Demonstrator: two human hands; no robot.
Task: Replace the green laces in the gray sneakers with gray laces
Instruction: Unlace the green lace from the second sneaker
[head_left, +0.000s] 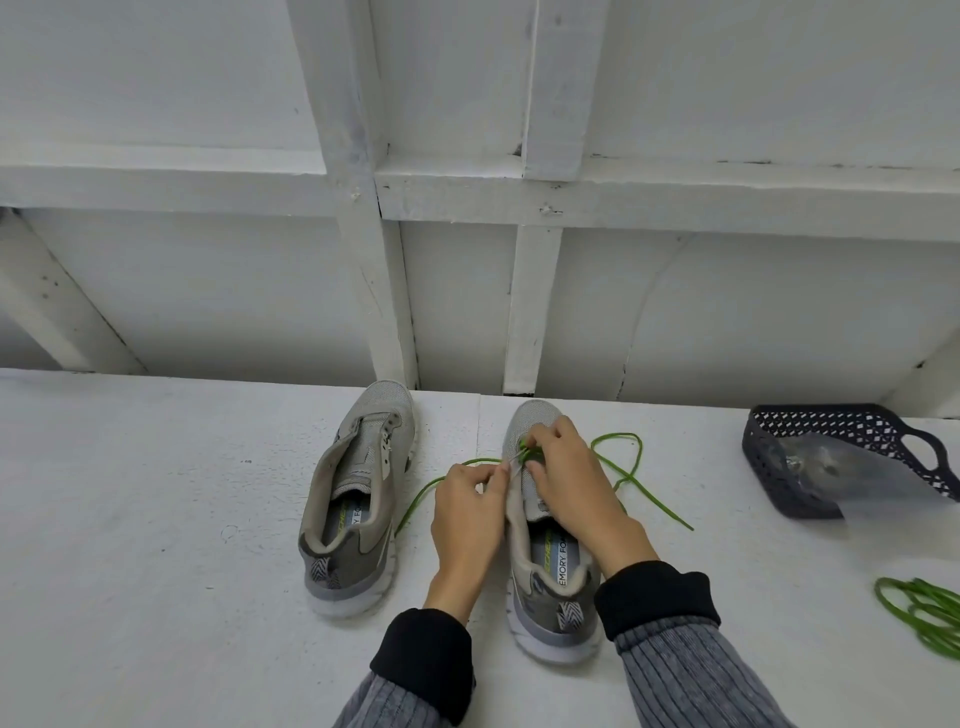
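Observation:
Two gray sneakers stand side by side on the white table, toes pointing away from me. The left sneaker (353, 499) has no lace in its eyelets. The right sneaker (545, 566) holds a green lace (636, 480) only near its toe, with loose ends trailing to both sides. My left hand (465, 519) pinches the shoe's left eyelet flap. My right hand (571, 483) lies over the tongue and pinches the green lace at the lowest eyelets. A bundled second green lace (919, 616) lies at the right edge.
A dark perforated basket (769, 457) lies tipped at the back right with a clear plastic bag (852, 467) spilling from it. A white panelled wall (467, 291) rises directly behind the table.

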